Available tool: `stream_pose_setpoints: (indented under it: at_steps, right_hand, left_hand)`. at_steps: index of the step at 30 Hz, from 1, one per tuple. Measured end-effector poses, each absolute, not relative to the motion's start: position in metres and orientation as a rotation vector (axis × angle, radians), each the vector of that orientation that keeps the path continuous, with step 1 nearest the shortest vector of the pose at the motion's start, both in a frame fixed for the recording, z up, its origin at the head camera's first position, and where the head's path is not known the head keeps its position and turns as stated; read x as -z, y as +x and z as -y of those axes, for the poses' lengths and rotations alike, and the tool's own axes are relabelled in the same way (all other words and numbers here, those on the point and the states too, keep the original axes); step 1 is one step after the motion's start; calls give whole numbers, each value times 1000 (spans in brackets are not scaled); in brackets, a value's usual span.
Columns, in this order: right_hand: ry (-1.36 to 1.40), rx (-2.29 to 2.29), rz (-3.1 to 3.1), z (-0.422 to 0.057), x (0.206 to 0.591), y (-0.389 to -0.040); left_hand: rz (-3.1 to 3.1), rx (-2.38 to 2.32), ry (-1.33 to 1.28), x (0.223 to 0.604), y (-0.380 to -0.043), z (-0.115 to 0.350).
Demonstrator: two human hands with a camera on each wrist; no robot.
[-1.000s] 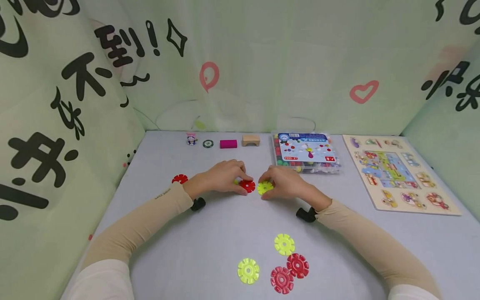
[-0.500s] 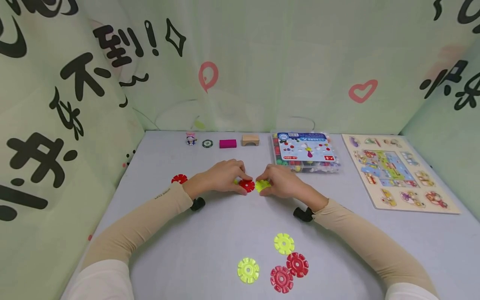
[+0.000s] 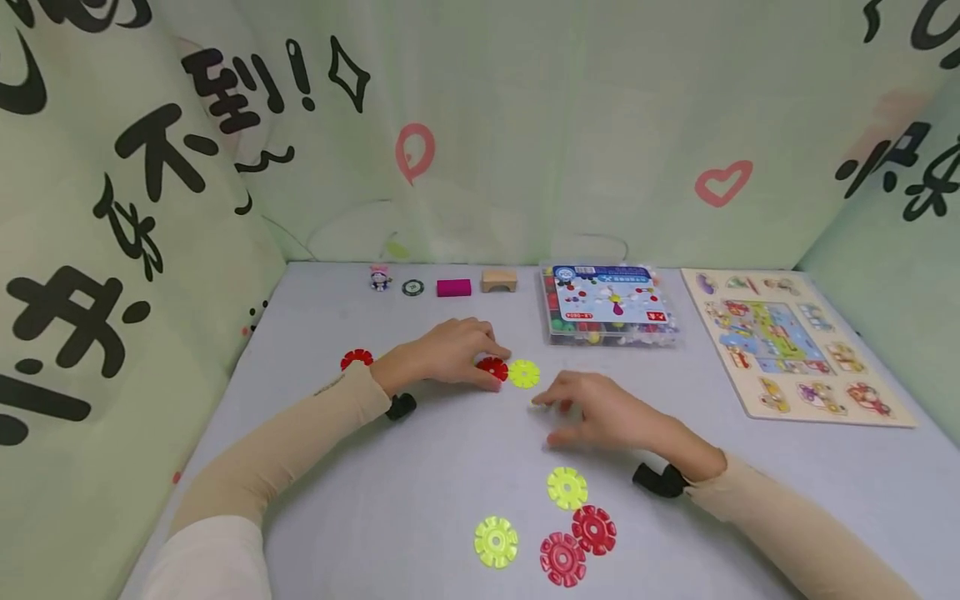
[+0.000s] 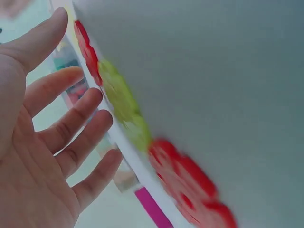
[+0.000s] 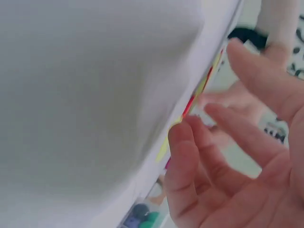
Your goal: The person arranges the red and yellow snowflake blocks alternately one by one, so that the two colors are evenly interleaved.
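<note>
In the head view a row of notched plastic discs runs across the table. A red disc (image 3: 492, 368) lies between the thumb and fingers of my left hand (image 3: 450, 354), joined or touching a yellow disc (image 3: 524, 374) on its right. Another red disc (image 3: 357, 358) shows left of that wrist; the left wrist view reveals a yellow disc (image 4: 124, 104) between the two reds. My left fingers look straight and spread, pinching nothing. Below and right of the row, my right hand (image 3: 603, 412) hovers with loosely bent fingers and nothing in them.
Nearer me lie two yellow discs (image 3: 496, 542) and two overlapping red discs (image 3: 563, 560). At the back stand a figurine (image 3: 380, 278), a round black-edged piece (image 3: 412, 287), a magenta block (image 3: 453, 287), a wooden arch (image 3: 498, 281), a clear box (image 3: 611, 304) and a puzzle board (image 3: 795, 346).
My right hand has let go of the end yellow disc and moved right and towards me. My left hand has stayed by the red disc, its fingers loosened slightly.
</note>
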State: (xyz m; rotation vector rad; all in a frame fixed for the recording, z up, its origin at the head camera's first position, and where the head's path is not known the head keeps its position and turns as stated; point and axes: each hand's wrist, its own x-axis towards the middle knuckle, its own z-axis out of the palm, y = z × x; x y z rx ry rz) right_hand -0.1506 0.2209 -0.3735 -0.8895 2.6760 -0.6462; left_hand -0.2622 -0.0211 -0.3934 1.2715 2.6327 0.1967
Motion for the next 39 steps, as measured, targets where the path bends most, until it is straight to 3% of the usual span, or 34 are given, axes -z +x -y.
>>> stream_pose_setpoints:
  at_steps: [8, 13, 29, 39]
  right_hand:
    - [-1240, 505, -2484, -219, 372, -73]
    - [-1469, 416, -2498, -216, 376, -48]
    - [-1336, 418, -2406, -210, 375, -42]
    - [-1449, 444, -2466, -209, 376, -47]
  left_hand:
    - [-2601, -170, 1297, 390, -261, 3]
    - [-2617, -138, 1288, 389, -258, -2]
    - [-2616, -130, 1267, 393, -255, -10]
    - [-2610, -129, 1277, 394, -257, -12]
